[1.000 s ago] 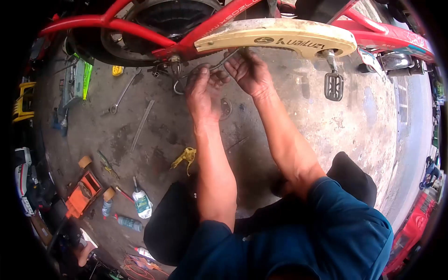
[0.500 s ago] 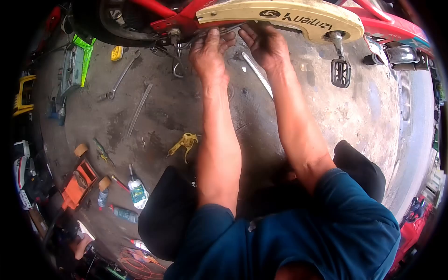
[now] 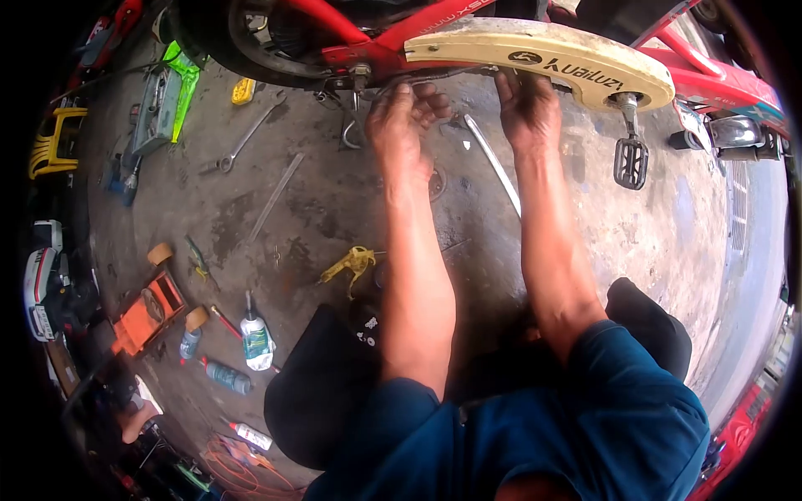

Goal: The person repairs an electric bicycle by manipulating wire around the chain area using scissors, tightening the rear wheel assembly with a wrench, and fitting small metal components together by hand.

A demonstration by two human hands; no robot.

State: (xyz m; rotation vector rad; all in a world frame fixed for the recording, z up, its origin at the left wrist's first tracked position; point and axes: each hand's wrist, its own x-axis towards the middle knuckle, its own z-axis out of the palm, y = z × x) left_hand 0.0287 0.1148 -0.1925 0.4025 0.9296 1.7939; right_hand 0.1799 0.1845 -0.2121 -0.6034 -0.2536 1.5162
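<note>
Along the top edge runs a red bicycle frame (image 3: 351, 57) with a cream chain guard (image 3: 493, 42) bearing dark lettering. Just under the frame, right of the rear axle nut, my left hand (image 3: 403, 129) has its fingers curled and apart, near a thin dark rod or cable. My right hand (image 3: 533, 117) reaches up beneath the chain guard, and its fingertips are partly hidden in shadow there. Whether it holds anything cannot be made out. A metal bar (image 3: 493, 165) lies on the floor between my hands. The pedal (image 3: 631, 163) hangs to the right.
On the floor lie a wrench (image 3: 248, 138), a flat metal strip (image 3: 277, 196), a yellow tool (image 3: 351, 265), a white bottle (image 3: 257, 342) and an orange wheeled tool (image 3: 150, 313). A grey toolbox (image 3: 157, 113) stands at the upper left.
The view has shifted, so the bicycle and floor items sit farther right than half a second ago. The metal bar has come into view since one second ago. Both hands remain beneath the frame.
</note>
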